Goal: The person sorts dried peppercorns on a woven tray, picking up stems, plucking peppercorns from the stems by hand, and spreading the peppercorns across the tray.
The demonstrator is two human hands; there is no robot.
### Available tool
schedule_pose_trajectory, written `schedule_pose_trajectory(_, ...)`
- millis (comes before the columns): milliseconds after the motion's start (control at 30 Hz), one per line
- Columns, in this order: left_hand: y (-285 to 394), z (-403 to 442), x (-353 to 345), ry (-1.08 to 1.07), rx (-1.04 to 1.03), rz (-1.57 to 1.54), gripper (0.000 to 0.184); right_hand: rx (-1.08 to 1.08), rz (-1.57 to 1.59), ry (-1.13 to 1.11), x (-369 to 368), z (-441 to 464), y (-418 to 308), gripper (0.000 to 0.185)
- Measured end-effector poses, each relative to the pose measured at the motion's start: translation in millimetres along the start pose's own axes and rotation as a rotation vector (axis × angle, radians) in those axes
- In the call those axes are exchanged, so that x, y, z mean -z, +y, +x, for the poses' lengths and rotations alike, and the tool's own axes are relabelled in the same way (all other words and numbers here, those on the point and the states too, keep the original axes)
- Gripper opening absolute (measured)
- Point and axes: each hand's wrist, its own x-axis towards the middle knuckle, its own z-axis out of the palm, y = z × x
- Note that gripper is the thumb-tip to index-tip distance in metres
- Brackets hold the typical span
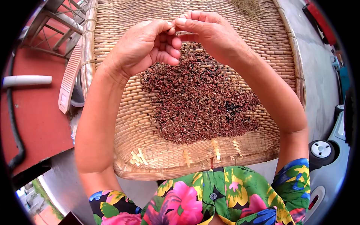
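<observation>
My left hand (147, 48) and my right hand (213, 32) meet above the far half of a woven wicker tray (127, 112). Thumb and forefinger of each are pinched together, fingertips touching or nearly so. Whatever lies between them is too small to make out. The other left fingers are loosely curled. Below spreads a heap of dried reddish-brown husks mixed with shiny black seeds (204, 99), which looks like Sichuan pepper. Toward me on the tray lie short pale sticks (139, 157) and three notched, zigzag pale strips (215, 149).
A raised rim (296, 60) runs round the tray. Beyond its far right part lies a small brownish pile (247, 7). At left are a ridged pale plastic piece (70, 78), a metal frame (56, 26) and a white tube (27, 80) over a red surface. A light-blue car (337, 150) stands at right.
</observation>
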Motion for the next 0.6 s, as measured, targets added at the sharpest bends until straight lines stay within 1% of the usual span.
schedule_pose_trajectory(67,0,1,6,-0.082,0.019,-0.027,0.024,-0.012,0.088,0.062,1,2,1,0.021)
schedule_pose_trajectory(100,0,2,8,-0.081,0.011,-0.022,0.024,-0.009,0.154,0.112,2,4,1,0.020)
schedule_pose_trajectory(167,1,0,2,0.116,-0.008,0.066,0.024,0.007,0.130,0.101,8,6,2,0.019)
schedule_pose_trajectory(233,-2,3,-1,0.125,-0.053,0.039,0.026,0.019,0.106,0.087,8,6,1,0.018)
schedule_pose_trajectory(300,-4,5,-2,0.020,-0.118,-0.202,0.029,0.029,0.148,0.052,1,1,-2,0.017)
schedule_pose_trajectory(367,-7,6,1,-0.018,-0.109,-0.241,0.027,0.040,0.161,0.038,0,2,0,0.015)
schedule_pose_trajectory(433,-10,7,5,-0.027,-0.059,-0.322,0.025,0.154,-0.052,0.075,1,0,-2,0.014)
schedule_pose_trajectory(467,-12,8,7,-0.039,-0.015,-0.351,0.024,0.228,-0.215,0.076,3,-1,-6,0.014)
schedule_pose_trajectory(500,-14,9,7,-0.041,-0.015,-0.347,0.024,0.231,-0.213,0.078,5,-1,-5,0.014)
schedule_pose_trajectory(567,-15,8,4,-0.059,0.000,-0.420,0.024,0.346,-0.341,0.117,8,2,-3,0.017)
schedule_pose_trajectory(600,-16,8,2,-0.042,-0.002,-0.410,0.024,0.331,-0.319,0.113,8,2,-3,0.017)
